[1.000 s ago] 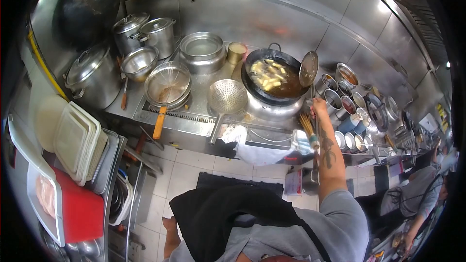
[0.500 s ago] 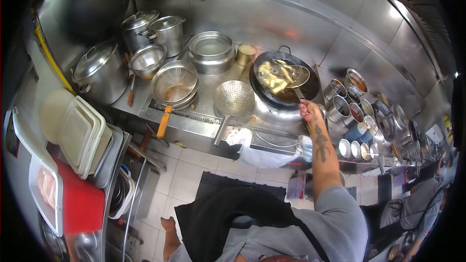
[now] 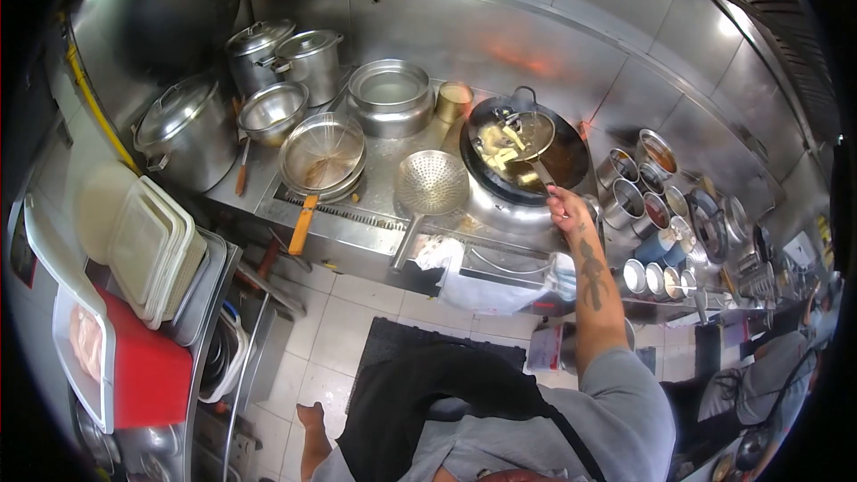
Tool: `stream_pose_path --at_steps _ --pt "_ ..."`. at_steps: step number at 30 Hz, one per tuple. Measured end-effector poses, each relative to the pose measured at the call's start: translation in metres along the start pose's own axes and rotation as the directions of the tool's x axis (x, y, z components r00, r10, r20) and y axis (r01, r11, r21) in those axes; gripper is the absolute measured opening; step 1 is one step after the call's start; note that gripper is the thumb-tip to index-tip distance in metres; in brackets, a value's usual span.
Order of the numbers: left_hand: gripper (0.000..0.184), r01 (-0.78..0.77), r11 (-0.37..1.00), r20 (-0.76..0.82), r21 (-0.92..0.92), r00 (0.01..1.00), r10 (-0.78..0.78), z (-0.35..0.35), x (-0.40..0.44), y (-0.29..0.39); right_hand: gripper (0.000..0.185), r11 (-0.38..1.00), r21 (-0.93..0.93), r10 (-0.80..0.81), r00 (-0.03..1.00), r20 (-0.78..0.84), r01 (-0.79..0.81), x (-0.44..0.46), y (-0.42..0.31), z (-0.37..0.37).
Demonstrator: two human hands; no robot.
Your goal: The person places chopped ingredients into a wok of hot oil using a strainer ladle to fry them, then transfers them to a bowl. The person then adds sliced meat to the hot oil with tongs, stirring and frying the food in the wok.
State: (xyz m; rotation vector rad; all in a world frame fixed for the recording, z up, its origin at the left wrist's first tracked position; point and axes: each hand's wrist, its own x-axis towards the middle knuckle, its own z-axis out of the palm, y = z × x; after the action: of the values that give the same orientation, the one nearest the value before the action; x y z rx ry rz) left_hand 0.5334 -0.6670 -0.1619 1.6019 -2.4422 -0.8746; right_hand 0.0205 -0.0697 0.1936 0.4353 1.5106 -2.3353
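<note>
My right hand (image 3: 566,207) is closed around the handle of a round skimmer (image 3: 536,136). The skimmer's head is tilted inside a dark wok (image 3: 578,153), at the right of the pale pieces of food (image 3: 500,145). The pieces lie in brown oil, and what they are I cannot make out. At the wok's far rim stands a loop handle. Down by my left side hangs my left hand (image 3: 311,413), holding nothing, its thumb and fingers a little apart. The floor tiles show beneath it.
Left of the wok lie a perforated ladle (image 3: 431,181) and a wire strainer (image 3: 321,152) over a bowl. Lidded pots (image 3: 183,116) stand further left. Sauce containers (image 3: 622,199) line the right side. A red bin (image 3: 143,366) is at lower left; another person (image 3: 768,375) stands at far right.
My right hand has shifted slightly down while the skimmer's head has moved left and tilted up in the wok. The food pieces have shifted left. My left hand stays low.
</note>
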Motion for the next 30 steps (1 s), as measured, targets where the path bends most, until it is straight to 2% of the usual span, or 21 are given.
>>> stream_pose_path --at_steps 4,6,8,10,13,17,19,20,22,29,30 --pt "0.042 0.013 0.999 0.031 -0.037 0.999 -0.012 0.01 0.016 0.013 0.02 0.977 -0.201 -0.093 0.99 -0.11 0.069 -0.019 -0.002 0.009" --pt "0.054 0.016 0.999 0.087 -0.036 0.996 -0.012 0.006 0.021 0.026 0.02 0.969 -0.239 -0.105 0.983 -0.148 0.068 -0.03 -0.004 0.027" --pt "0.054 0.021 0.999 0.106 -0.031 0.994 -0.018 0.003 0.021 0.035 0.02 0.959 -0.277 -0.119 0.976 -0.181 0.066 -0.035 -0.004 0.032" --pt "0.051 -0.067 0.998 0.024 0.017 0.997 0.067 0.011 0.028 0.031 0.019 0.937 -0.328 -0.182 0.968 -0.172 0.118 -0.036 -0.003 0.032" --pt "0.046 -0.006 0.999 0.062 -0.05 0.998 0.009 0.017 0.034 0.024 0.018 0.923 -0.354 -0.244 0.94 -0.237 0.151 -0.045 0.0 0.043" --pt "0.045 0.046 0.994 0.136 -0.097 0.99 -0.033 0.016 0.035 0.018 0.018 0.92 -0.351 -0.268 0.935 -0.234 0.176 -0.05 0.0 0.038" --pt "0.044 -0.003 0.99 0.101 -0.139 0.995 0.017 0.013 0.031 0.019 0.017 0.957 -0.237 -0.221 0.95 -0.22 0.168 -0.055 -0.002 0.031" --pt "0.044 -0.002 0.99 0.104 -0.139 0.994 0.017 0.014 0.032 0.019 0.017 0.957 -0.238 -0.221 0.95 -0.222 0.167 -0.056 -0.002 0.03" --pt "0.043 -0.005 1.0 0.065 0.01 0.998 0.005 0.016 0.034 0.018 0.018 0.936 -0.289 -0.28 0.924 -0.261 0.202 -0.06 0.0 0.026" --pt "0.041 -0.04 0.998 0.051 -0.045 0.998 0.042 0.034 0.05 -0.005 0.022 0.904 -0.384 -0.319 0.894 -0.314 0.187 -0.079 -0.008 -0.003" --pt "0.039 0.006 0.998 0.081 -0.066 0.997 -0.001 0.047 0.061 -0.02 0.022 0.906 -0.382 -0.316 0.894 -0.318 0.185 -0.083 -0.008 -0.006"
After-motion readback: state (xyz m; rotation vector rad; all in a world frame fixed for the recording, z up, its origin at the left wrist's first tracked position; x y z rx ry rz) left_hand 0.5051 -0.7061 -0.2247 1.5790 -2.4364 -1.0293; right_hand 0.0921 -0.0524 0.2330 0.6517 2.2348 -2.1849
